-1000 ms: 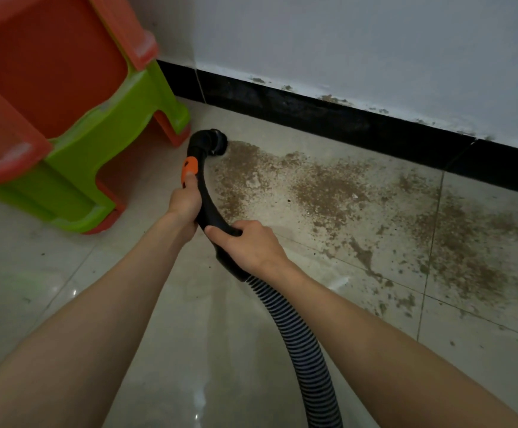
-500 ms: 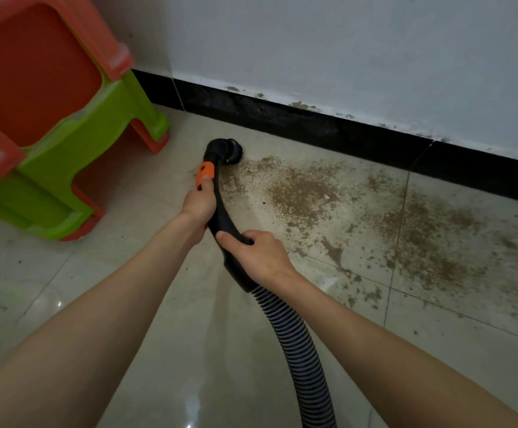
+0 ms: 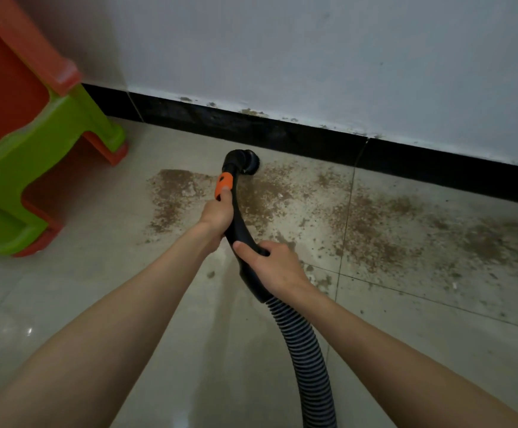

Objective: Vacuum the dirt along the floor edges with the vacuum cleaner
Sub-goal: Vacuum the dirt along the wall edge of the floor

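While the round black brush nozzle (image 3: 249, 162) sits on the glossy beige tiled floor (image 3: 103, 304) just in front of the black skirting strip (image 3: 282, 134), both hands hold the curved black plastic vacuum handle (image 3: 240, 223). Left hand (image 3: 217, 215): fingers wrapped round the upper handle, thumb lying against the orange slider (image 3: 223, 184). Right hand (image 3: 274, 264): fingers curled round the lower handle, just above where the ribbed black-and-grey hose (image 3: 305, 350) joins.

Brown gritty dirt (image 3: 375, 230) spreads on both sides of the nozzle, a dense patch to its left and a much wider band to its right along the wall; specks also cling to the skirting's top edge.

Judgement: early in the task, most dirt uncollected. To do this pass well, keep the brush flat on the tile, draw it slowly along the skirting, overlap strokes, and let the hose trail slack. The stacked orange and green plastic stools (image 3: 29, 143) stand well to the left.
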Tool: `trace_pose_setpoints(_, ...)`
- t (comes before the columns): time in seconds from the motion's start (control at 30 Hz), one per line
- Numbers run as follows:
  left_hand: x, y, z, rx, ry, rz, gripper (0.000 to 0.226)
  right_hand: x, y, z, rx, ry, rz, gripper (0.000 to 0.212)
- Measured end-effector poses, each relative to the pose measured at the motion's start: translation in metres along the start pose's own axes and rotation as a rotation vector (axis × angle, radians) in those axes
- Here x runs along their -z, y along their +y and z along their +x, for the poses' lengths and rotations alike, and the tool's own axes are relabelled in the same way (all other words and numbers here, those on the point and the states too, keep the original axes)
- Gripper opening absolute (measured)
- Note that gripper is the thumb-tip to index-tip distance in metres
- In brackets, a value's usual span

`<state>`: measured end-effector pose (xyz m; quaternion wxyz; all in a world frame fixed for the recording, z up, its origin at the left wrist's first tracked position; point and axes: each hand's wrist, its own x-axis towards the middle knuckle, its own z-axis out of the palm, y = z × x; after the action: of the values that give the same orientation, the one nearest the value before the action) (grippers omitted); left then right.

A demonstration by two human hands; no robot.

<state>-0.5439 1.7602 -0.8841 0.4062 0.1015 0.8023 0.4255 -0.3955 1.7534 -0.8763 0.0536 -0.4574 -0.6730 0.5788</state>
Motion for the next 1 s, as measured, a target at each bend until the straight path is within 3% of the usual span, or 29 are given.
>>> trace_pose_setpoints(0.2, -0.026, 0.009, -0.003, -0.020, -0.034, -0.003, 0.064, 0.019, 0.010, 0.000, 0.002, 0.051, 0.039, 0.042)
trace_pose_setpoints(0.4, 0.007, 0.011, 0.007, -0.057, 0.034, 0.008, 0.063, -0.005, -0.010, 0.007, 0.052, 0.046, 0.035, 0.043)
trace_pose_setpoints(0.67, 0.115, -0.018, 0.015, 0.025, 0.272, -0.102, 0.062, -0.080, -0.059, 0.011, 0.131, -0.158, -0.061, 0.042)
trace_pose_setpoints(1.0, 0.194, -0.066, 0.004, 0.088, 0.336, -0.247, 0.056, -0.147, -0.080, 0.002, 0.148, -0.339, -0.197, 0.048)
